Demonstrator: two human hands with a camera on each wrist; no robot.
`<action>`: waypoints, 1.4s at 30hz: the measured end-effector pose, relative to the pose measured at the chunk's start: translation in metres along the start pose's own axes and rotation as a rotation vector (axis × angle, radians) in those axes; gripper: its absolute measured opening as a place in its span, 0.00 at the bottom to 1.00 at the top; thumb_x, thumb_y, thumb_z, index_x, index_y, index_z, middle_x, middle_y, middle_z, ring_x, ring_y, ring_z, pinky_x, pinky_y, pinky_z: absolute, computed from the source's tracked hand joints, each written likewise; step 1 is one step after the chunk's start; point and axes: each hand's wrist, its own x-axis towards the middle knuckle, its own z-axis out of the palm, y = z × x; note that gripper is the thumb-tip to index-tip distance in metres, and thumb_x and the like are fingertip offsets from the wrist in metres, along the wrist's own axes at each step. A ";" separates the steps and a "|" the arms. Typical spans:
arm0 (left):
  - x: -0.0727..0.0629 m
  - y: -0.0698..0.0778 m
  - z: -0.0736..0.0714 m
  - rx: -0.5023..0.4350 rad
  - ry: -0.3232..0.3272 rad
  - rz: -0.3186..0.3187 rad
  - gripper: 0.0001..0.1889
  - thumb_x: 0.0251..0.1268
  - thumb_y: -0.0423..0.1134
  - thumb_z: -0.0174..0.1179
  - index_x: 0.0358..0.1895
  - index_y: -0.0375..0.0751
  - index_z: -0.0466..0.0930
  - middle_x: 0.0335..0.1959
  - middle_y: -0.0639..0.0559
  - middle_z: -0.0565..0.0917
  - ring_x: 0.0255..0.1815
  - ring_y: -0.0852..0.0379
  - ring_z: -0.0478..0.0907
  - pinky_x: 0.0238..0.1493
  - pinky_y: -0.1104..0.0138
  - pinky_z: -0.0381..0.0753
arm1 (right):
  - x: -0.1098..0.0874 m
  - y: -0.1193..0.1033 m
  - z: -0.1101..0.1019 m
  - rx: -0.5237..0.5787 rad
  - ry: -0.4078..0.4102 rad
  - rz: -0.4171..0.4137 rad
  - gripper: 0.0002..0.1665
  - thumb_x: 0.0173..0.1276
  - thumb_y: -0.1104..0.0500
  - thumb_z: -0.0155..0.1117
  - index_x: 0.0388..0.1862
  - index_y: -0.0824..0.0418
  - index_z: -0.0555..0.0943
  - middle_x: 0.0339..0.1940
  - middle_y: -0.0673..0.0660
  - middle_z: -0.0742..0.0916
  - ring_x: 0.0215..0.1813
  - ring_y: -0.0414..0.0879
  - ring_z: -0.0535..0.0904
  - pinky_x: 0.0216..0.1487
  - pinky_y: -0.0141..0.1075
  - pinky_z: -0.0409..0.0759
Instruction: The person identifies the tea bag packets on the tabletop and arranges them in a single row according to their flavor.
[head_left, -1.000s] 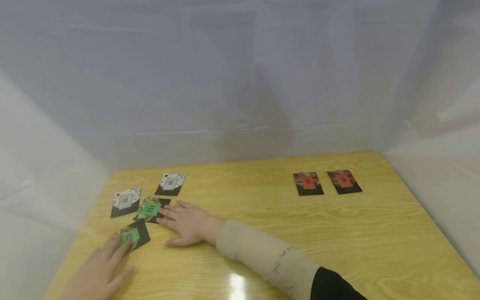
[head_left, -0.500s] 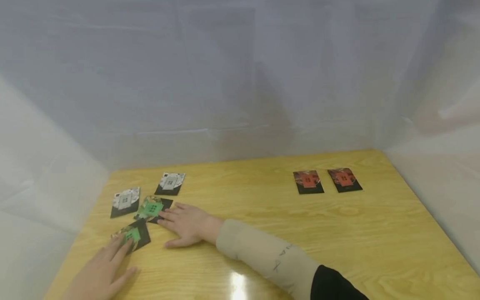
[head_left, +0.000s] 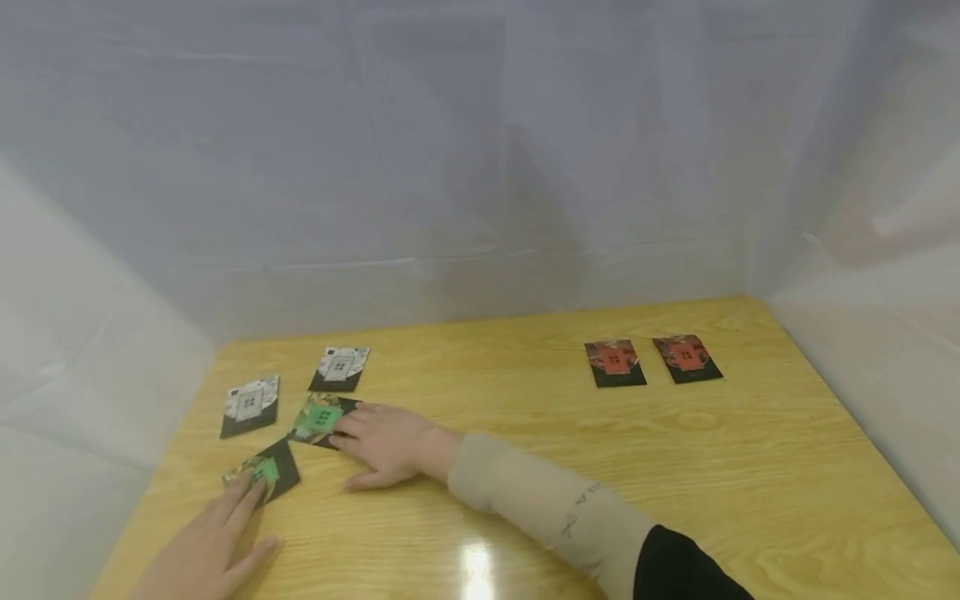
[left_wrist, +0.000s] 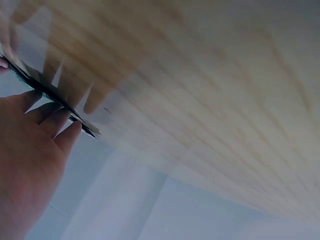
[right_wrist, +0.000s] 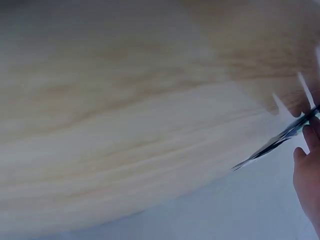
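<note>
Two flat green-and-black packets lie at the left of the wooden table. On the near green packet (head_left: 285,473), the extended fingertips of my left hand (head_left: 206,533) rest, with the thumb spread out over the table. My right hand (head_left: 390,442) lies palm down, its fingers on the black end of the far green packet (head_left: 321,418). The corners of these two packets come close together. Seen edge-on in the left wrist view, a thin packet (left_wrist: 47,91) lies under the fingertips. The right wrist view shows a packet (right_wrist: 275,143) at the right hand's fingers.
Behind the green packets lie two white-and-black packets, one left (head_left: 251,406) and one farther back (head_left: 340,369). Two red-and-black packets, one (head_left: 616,363) beside the other (head_left: 687,358), lie at the back right. White sheeting (head_left: 480,167) encloses the table (head_left: 540,417) behind and at both sides.
My right hand has slid the far green packet a little to the right, away from the left white packet. The left hand and its packet have hardly moved.
</note>
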 end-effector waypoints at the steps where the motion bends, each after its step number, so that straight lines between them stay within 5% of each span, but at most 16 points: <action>1: 0.000 0.000 0.001 -0.001 -0.001 0.001 0.45 0.74 0.61 0.63 0.74 0.22 0.67 0.76 0.20 0.67 0.72 0.20 0.71 0.67 0.31 0.76 | -0.002 0.001 0.001 -0.004 0.001 -0.004 0.51 0.80 0.22 0.28 0.90 0.48 0.52 0.91 0.49 0.57 0.91 0.44 0.50 0.92 0.40 0.43; 18: 0.000 -0.008 0.009 -0.019 -0.019 -0.005 0.46 0.75 0.60 0.62 0.76 0.21 0.64 0.77 0.19 0.64 0.72 0.18 0.69 0.65 0.29 0.77 | -0.025 0.018 0.014 0.020 -0.040 0.024 0.53 0.80 0.22 0.26 0.91 0.51 0.44 0.92 0.53 0.47 0.92 0.46 0.42 0.92 0.39 0.38; 42: 0.003 -0.014 0.021 -0.042 0.037 0.045 0.46 0.74 0.56 0.64 0.76 0.18 0.61 0.75 0.16 0.64 0.70 0.17 0.69 0.68 0.28 0.74 | -0.071 0.041 0.031 0.041 -0.002 0.050 0.53 0.81 0.23 0.30 0.90 0.55 0.48 0.91 0.57 0.51 0.92 0.50 0.47 0.92 0.43 0.46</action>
